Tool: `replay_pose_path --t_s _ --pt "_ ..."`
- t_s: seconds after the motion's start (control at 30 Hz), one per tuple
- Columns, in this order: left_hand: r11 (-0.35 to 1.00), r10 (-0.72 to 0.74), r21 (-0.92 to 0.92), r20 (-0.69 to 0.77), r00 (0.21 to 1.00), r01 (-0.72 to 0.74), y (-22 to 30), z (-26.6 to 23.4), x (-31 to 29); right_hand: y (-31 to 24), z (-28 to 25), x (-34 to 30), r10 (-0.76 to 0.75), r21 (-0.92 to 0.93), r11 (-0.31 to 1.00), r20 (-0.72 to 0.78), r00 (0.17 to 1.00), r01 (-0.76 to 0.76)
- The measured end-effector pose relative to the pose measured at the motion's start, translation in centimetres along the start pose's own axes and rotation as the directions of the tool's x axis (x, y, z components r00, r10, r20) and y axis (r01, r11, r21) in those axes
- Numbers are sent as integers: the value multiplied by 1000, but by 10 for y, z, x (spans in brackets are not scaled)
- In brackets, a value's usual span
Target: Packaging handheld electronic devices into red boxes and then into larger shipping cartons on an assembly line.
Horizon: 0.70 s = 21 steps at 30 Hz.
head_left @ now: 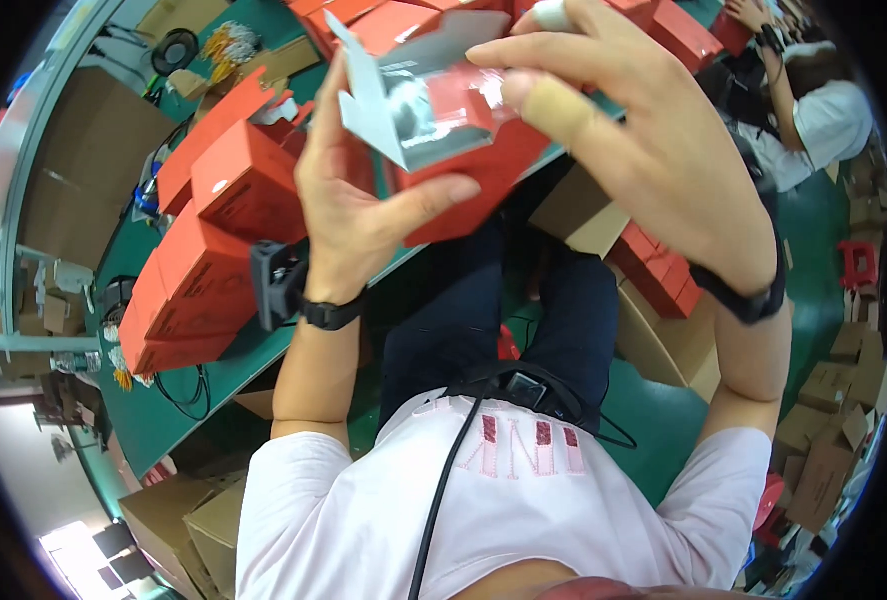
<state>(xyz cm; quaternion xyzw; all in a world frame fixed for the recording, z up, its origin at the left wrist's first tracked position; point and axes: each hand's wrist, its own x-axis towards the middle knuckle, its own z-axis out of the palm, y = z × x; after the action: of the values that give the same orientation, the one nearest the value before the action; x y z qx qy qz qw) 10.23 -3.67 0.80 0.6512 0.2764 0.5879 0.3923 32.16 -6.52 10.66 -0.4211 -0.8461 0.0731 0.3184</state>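
My left hand (348, 205) is closed around a red carton (483, 185), with the thumb across its near side. The carton's top stands open, its pale inner flaps (368, 100) spread up and outward. Inside shows something glossy and partly whitish, too blurred to name. Over the carton's right side is my right hand (613, 110), its fingers stretched apart and touching or nearly touching the opening. A tan plaster wraps one digit of that hand and a pale band another.
More red cartons (198, 285) are stacked on the green table (173, 420) at left, others at the far edge. Black cables (198, 395) lie near them. An open brown cardboard box (673, 340) with red cartons stands right of my legs. Another person (828, 125) works at far right.
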Motion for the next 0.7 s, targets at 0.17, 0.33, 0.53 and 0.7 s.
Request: replay_pose_path --t_s 0.17,0.33,0.53,0.7 --pt "964 -89 -253 -17 996 81 -34 -2 -32 3 11 -17 -105 -124 983 208 972 133" --pt "992 19 -125 36 999 -15 -37 -15 -36 7 23 -11 -107 -74 989 257 960 130" --pt "997 73 -20 41 996 -72 -43 -32 -31 20 31 6 -51 260 965 298 953 -30" --pt "999 39 -10 159 987 -37 -37 -35 -34 19 34 19 65 142 982 376 924 -127"
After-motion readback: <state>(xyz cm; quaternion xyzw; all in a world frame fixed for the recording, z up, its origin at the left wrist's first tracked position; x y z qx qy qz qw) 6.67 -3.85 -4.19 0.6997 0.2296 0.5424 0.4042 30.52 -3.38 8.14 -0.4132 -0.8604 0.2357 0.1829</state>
